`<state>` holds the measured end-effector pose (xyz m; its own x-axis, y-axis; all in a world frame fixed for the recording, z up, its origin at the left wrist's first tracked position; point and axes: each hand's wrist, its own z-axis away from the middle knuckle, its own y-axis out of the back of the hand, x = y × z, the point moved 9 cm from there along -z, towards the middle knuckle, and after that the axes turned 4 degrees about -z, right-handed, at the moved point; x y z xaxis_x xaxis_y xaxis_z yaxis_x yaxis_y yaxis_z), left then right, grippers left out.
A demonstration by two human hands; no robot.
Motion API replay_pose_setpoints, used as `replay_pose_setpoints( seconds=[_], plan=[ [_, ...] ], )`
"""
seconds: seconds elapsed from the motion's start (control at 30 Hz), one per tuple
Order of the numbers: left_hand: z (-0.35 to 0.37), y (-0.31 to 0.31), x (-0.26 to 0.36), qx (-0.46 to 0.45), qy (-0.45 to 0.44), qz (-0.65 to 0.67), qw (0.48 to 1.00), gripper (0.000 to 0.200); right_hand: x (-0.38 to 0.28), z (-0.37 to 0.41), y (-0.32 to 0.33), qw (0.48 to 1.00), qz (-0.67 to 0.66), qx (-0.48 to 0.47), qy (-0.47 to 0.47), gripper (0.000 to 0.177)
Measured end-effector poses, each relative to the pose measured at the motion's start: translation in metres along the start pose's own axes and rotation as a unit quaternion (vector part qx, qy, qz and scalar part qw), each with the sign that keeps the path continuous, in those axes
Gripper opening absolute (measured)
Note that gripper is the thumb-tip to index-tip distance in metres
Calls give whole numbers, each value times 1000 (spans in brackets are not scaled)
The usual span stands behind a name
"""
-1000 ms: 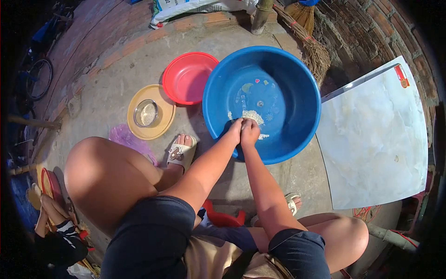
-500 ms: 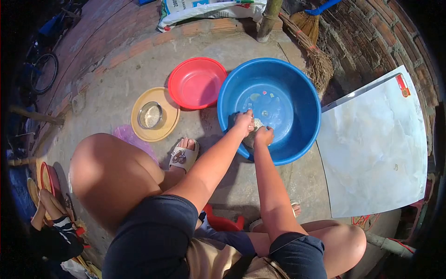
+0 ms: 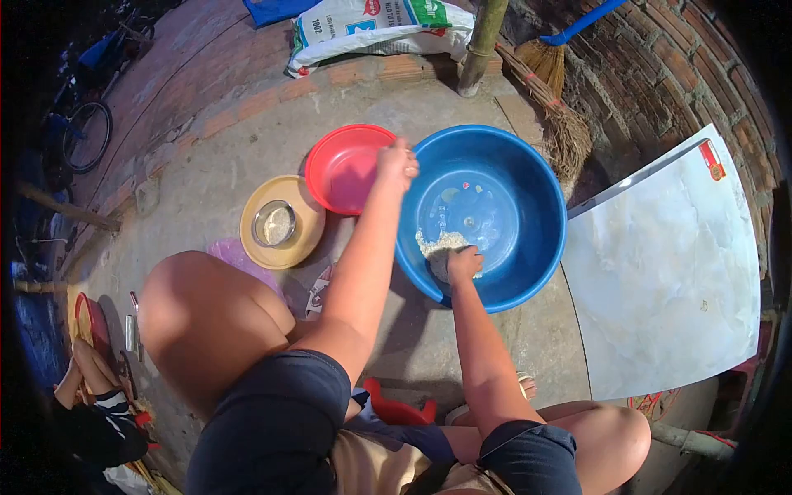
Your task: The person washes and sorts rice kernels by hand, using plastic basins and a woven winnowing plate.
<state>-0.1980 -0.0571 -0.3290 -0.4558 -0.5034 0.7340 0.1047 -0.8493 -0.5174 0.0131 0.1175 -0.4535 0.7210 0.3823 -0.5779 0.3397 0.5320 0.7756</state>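
A large blue basin (image 3: 540, 272) holds a heap of pale, crumbly, grain-like stuff (image 3: 441, 244) against its near-left side. My right hand (image 3: 466, 264) is down in that basin, its fingers curled into the right side of the heap. Over the right rim of a red basin (image 3: 351, 136) is my left hand (image 3: 398, 165), fingers drawn together; what they hold, if anything, I cannot make out. Left of the basins, a metal bowl (image 3: 266, 239) of pale stuff stands on a round tan lid or tray (image 3: 307, 235).
A pale sheet (image 3: 660, 280) lies on the right. Behind are a bamboo post (image 3: 480, 54), a straw broom (image 3: 569, 132) and a printed sack (image 3: 388, 33). A purple plastic bag (image 3: 239, 256) lies beside my knee. Another person's legs (image 3: 91, 371) show at lower left.
My left hand has left the heap in the blue basin and moved up and left to the red basin. My right hand has shifted slightly; more of the heap shows.
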Motion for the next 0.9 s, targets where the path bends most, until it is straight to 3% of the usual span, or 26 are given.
replay_pose_setpoints(
  seconds=[0.03, 0.07, 0.17, 0.23, 0.27, 0.33, 0.47, 0.57, 0.63, 0.77, 0.83, 0.87, 0.9],
  plan=[
    [-3, 14, 19, 0, -70, -36, 997, 22, -4, 2, 0, 1000, 10, -1, 22, 63],
    [-6, 35, 25, 85, -84, -52, 992, 26, -5, 4, 0, 1000, 9, 0, 22, 63],
    [-14, 83, 27, 165, -63, -44, 983, 29, -16, 14, 5, 998, 44, -16, 44, 67],
    [-34, 112, 1, 153, 6, 92, 984, 25, -22, 18, 3, 993, 81, -21, 83, 68],
    [-42, 124, -6, 153, 8, 92, 984, 25, -21, 19, 2, 993, 82, -21, 82, 68],
    [-45, 139, -30, 183, 70, 211, 958, 20, -22, 20, 2, 992, 92, -1, 86, 66],
    [-39, 152, -44, 289, 61, 244, 924, 17, -26, 28, 7, 990, 126, 4, 70, 67],
    [-48, 166, -40, 309, 10, 220, 925, 15, -29, 36, 15, 989, 142, 11, 47, 71],
    [-50, 173, -42, 305, 85, 141, 938, 16, -27, 37, 18, 989, 146, 17, 28, 74],
    [-23, 161, -27, 372, 102, 90, 918, 25, -24, 36, 19, 990, 141, 17, 10, 75],
    [-34, 161, -22, 356, 99, -37, 928, 38, -21, 35, 17, 992, 124, 8, 1, 74],
    [-35, 162, -26, 357, 99, -38, 928, 38, -19, 33, 16, 992, 124, 7, 1, 74],
    [-47, 144, -25, 238, 86, -103, 962, 48, -18, 31, 12, 993, 116, 6, 14, 71]
  ],
)
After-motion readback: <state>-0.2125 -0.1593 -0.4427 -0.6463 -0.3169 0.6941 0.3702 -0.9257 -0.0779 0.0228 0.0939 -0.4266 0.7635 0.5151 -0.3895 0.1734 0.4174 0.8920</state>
